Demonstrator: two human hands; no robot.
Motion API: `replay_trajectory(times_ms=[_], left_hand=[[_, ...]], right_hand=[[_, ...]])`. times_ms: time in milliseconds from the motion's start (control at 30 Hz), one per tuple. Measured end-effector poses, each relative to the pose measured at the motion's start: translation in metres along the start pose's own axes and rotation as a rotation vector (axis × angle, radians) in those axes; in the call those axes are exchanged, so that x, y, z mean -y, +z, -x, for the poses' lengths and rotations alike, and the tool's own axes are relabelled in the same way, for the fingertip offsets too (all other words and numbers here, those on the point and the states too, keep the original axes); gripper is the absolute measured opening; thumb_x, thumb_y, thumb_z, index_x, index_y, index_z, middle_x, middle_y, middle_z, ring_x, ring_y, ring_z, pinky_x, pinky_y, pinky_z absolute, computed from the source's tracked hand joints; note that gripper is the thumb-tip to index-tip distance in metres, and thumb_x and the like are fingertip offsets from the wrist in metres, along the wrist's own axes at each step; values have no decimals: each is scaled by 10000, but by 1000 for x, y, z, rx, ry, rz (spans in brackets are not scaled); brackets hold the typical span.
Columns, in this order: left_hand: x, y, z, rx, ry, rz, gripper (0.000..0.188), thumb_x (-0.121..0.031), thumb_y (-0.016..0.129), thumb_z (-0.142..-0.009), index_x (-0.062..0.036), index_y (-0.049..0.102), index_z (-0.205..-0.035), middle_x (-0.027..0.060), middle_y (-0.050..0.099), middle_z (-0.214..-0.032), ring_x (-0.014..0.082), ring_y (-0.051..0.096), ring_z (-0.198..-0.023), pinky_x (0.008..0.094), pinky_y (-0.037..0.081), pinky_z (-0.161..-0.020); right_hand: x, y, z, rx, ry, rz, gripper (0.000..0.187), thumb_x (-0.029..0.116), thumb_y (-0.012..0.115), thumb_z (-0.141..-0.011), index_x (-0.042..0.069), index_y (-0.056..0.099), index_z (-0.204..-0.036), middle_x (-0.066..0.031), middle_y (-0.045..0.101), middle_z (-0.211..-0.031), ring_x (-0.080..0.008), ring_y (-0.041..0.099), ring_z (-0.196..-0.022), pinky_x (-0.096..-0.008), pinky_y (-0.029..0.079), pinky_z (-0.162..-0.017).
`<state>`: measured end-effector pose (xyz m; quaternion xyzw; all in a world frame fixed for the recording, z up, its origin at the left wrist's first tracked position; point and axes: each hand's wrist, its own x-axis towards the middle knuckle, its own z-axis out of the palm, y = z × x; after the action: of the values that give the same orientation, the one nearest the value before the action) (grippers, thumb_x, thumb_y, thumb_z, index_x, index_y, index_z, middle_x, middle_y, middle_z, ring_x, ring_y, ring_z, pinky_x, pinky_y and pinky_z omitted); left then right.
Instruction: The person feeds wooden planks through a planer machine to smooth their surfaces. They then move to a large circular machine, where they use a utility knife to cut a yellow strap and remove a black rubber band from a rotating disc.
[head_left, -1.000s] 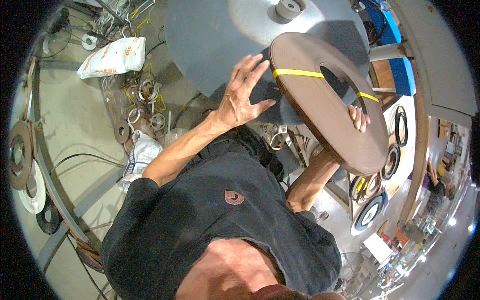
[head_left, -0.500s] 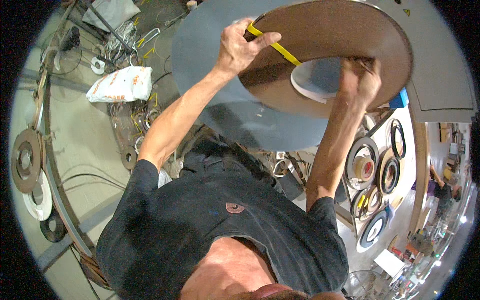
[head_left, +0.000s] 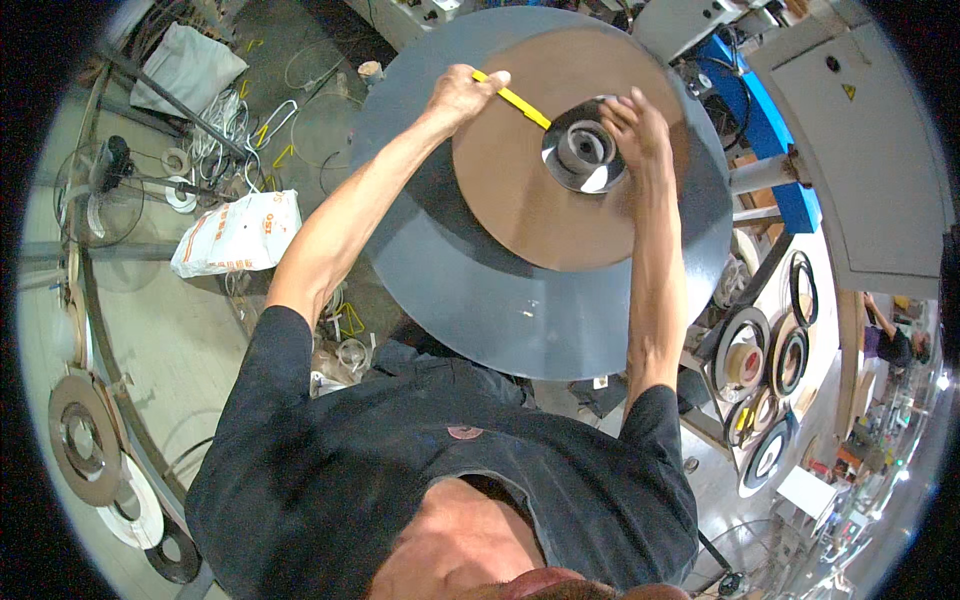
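A large brown coil (head_left: 540,215) lies on a wide round grey plate (head_left: 480,300), its hole around a dark central hub (head_left: 583,148). A yellow strap (head_left: 520,104) crosses the coil from its outer rim to the hole. At the far left rim, my left hand (head_left: 462,95) is closed on the coil's edge where the strap passes, thumb on top. My right hand (head_left: 640,130) is at the right side of the hole, fingers apart and raised beside the hub, gripping nothing that I can see.
A blue machine frame (head_left: 770,130) and a grey cabinet (head_left: 870,160) stand right of the plate. Several rings and coils lie on a white board (head_left: 805,370). At left are a white sack (head_left: 240,232), tangled cords and a fan (head_left: 110,190). Another person is at far right.
The brown coil has gone from raised and tilted to lying on the grey plate around the hub. My right hand has come out of the hole, its fingers spreading; my left still grips the rim.
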<state>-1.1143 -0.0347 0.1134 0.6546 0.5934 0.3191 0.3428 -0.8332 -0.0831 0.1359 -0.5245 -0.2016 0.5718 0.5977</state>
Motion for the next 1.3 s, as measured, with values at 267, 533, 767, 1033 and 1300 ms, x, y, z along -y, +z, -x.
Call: replay_trajectory(times_ms=[267,533,767,1033,1300], left_hand=[[51,-18,51,-132,442,-157,618,-459,619,-903,10,572,-1302,272,485,-1404,406,416,-1347,504,288,-1145],[136,-76,265,-241,-2,158,408,-175,682,-887,-21,612,-1258,150,559,-1362,262,538,-1244,372,495,-958],[213,-100,332,-203,-302,157,336,-81,671,-859,16,671,-1181,66,698,-1053,144,634,-923,287,513,-837],[299,-131,268,-29,-380,226,382,-189,670,-835,-9,680,-1172,104,729,-1035,167,679,-913,288,522,-822],[446,-259,188,28,-429,394,273,-80,651,-903,42,663,-1147,115,714,-1075,124,660,-947,248,518,-830]], right_hand=[[-90,-92,142,-272,-556,1154,531,390,612,-937,20,573,-1316,-190,596,-1309,-353,517,-1253,-441,382,-1066],[-139,-116,163,-340,-858,1448,486,265,571,-963,49,478,-1389,-185,429,-1473,-386,427,-1310,-492,348,-1077],[-147,-108,170,-391,-796,1482,499,292,556,-964,76,469,-1405,-156,424,-1487,-401,445,-1262,-492,354,-1077],[-152,-120,162,-410,-851,1376,405,186,630,-942,43,588,-1318,-164,544,-1399,-316,513,-1259,-406,386,-1057],[-133,-91,146,-707,-155,1499,425,225,654,-882,38,638,-1263,-259,683,-1098,-276,682,-1028,-370,514,-883]])
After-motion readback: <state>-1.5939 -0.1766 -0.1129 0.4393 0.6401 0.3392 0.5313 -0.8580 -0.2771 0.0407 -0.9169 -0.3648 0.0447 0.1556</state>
